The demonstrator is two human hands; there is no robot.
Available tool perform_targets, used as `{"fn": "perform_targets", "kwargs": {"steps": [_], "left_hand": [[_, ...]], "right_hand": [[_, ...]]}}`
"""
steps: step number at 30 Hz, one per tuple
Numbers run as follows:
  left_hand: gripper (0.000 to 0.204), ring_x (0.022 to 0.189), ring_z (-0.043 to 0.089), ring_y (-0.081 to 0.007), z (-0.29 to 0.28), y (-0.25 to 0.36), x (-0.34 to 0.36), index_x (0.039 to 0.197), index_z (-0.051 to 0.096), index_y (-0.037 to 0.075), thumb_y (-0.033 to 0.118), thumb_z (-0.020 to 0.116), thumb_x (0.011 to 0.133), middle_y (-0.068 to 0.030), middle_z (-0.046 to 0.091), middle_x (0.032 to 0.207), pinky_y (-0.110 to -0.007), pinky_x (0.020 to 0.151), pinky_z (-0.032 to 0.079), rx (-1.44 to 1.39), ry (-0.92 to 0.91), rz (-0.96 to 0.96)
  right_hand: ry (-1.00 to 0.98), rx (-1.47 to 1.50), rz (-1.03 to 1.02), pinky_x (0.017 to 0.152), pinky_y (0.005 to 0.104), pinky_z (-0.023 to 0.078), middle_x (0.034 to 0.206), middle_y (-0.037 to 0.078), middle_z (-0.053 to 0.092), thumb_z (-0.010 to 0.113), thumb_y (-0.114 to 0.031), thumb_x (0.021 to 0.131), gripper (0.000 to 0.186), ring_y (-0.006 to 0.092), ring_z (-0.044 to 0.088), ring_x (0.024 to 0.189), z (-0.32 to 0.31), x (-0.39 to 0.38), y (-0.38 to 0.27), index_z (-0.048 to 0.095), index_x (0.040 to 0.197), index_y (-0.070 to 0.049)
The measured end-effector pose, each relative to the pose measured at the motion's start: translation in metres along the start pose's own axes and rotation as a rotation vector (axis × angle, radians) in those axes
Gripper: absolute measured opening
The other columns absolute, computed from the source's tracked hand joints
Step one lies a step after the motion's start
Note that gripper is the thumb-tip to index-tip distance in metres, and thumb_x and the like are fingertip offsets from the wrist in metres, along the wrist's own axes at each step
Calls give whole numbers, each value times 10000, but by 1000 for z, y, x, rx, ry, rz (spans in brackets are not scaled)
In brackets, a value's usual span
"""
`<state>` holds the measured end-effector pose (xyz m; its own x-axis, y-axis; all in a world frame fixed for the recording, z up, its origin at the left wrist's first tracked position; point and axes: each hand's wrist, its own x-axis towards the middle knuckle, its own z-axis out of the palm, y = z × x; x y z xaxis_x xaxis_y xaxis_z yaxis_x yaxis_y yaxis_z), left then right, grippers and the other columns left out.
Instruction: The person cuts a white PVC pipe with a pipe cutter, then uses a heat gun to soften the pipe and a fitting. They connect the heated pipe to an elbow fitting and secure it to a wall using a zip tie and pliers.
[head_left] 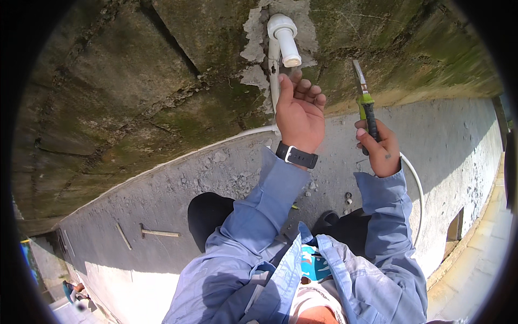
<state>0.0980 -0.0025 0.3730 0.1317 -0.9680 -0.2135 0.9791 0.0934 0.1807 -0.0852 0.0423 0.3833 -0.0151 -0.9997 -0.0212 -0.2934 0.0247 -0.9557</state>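
My left hand (300,119), palm up, is just below the white plastic pipe elbow (286,40) on the mossy wall. Its fingers are loosely curled and apart, with nothing visible in the palm. The fingertips come close to the elbow's downward-pointing open end; I cannot tell if they touch it. To the right, my right hand (381,147) is closed round the green and black handle of a knife (368,110), its blade pointing up toward the wall. Behind my left hand a white pipe (274,70) runs down the wall from the elbow.
A thin white pipe (210,141) follows the wall's foot. Rubble (229,175) lies on the concrete floor (172,202). A hammer (160,233) and a stick (123,236) lie at left. Small fittings (348,198) lie between my legs; a white hose (420,189) curves at right.
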Motion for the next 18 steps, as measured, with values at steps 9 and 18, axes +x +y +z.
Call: {"fn": "perform_targets", "kwargs": {"steps": [9,18], "left_hand": [[282,766,583,-113,3,20,30,1121,583,97,316,621,947,-13,596,889,-273,663,497,-228,-140,-117],[163,808,604,-154,11,15,40,1095,536,19,119,558,969,-42,580,937,-313,703,541,-116,91,-90]], "right_hand": [[-12,-51,-9,628,244,384,746,1,559,672,-118,850,197,85,479,679,7,0,2,659,988,22],[-24,-97,0,651,251,392,763,10,561,663,-112,851,192,93,471,695,13,3,4,656,978,32]]}}
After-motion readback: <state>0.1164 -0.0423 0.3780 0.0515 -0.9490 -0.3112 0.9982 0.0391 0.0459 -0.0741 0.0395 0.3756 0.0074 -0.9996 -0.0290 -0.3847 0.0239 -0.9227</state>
